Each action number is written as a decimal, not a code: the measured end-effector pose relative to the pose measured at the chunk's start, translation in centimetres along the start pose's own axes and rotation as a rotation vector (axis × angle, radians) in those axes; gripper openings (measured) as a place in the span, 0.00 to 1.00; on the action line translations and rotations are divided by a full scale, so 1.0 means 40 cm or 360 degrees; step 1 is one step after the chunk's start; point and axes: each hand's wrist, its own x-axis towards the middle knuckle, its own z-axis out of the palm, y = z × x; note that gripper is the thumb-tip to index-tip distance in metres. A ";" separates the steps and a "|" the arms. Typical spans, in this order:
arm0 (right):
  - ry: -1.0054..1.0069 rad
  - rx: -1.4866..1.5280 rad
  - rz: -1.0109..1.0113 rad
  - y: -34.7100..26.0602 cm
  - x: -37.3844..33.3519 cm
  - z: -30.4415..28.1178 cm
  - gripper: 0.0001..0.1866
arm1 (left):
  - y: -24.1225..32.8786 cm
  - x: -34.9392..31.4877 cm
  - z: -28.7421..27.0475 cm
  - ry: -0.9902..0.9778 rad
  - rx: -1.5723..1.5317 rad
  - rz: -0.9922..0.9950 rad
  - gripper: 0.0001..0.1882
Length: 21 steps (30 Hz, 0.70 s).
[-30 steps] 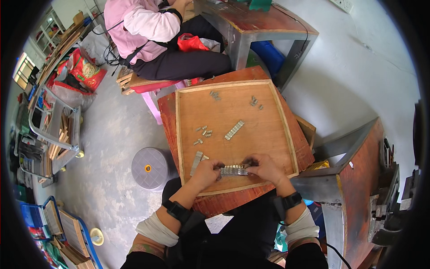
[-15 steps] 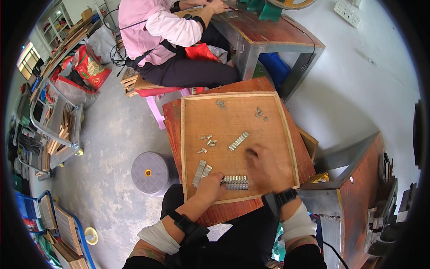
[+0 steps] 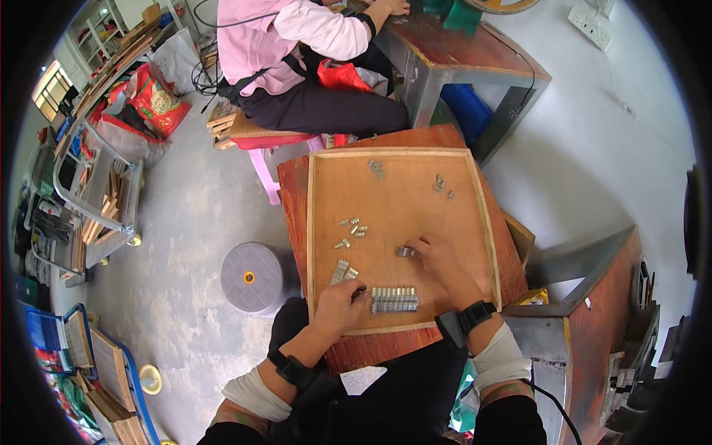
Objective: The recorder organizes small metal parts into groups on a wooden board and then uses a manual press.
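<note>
Grey concrete floor surrounds a red-brown wooden table [image 3: 297, 193], seen from above. On it lies a shallow wooden tray [image 3: 415, 200] with a raised pale rim, filling most of the tabletop. A second person in a pink top [image 3: 274, 37] sits at the far side, working at another bench [image 3: 475, 52]. A round grey stool [image 3: 252, 276] stands on the floor just left of the table.

Two bare hands rest at the tray's near edge. The left hand [image 3: 337, 305] is curled closed, its fingertips touching the left end of a row of small metal pieces [image 3: 394, 299] lined up side by side. The right hand [image 3: 445, 267] lies loosely open, palm down, fingers touching one short metal piece [image 3: 405, 252] just beyond the row.

Bare tray floor lies open in the middle and right. Four loose clusters of metal pieces show: one left of centre [image 3: 351, 230], one near the left hand [image 3: 343, 271], two at the far rim [image 3: 377, 169] [image 3: 440, 184]. Single pieces are too small to count.
</note>
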 end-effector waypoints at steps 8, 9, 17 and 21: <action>-0.0198 0.0378 0.0083 -0.185 -0.159 -0.013 0.12 | -0.009 -0.047 -0.055 0.0161 -0.0159 -0.0260 0.08; -0.0199 0.0304 0.0090 -0.197 -0.174 0.000 0.12 | -0.008 -0.054 -0.064 0.0214 -0.0164 -0.0337 0.08; -0.0086 0.0112 0.0162 -0.216 -0.181 0.022 0.14 | -0.032 -0.117 -0.092 0.0432 -0.0088 -0.0320 0.08; -0.0004 0.0144 0.0168 -0.219 -0.162 -0.011 0.24 | -0.018 -0.119 -0.061 0.0308 0.0091 0.0037 0.07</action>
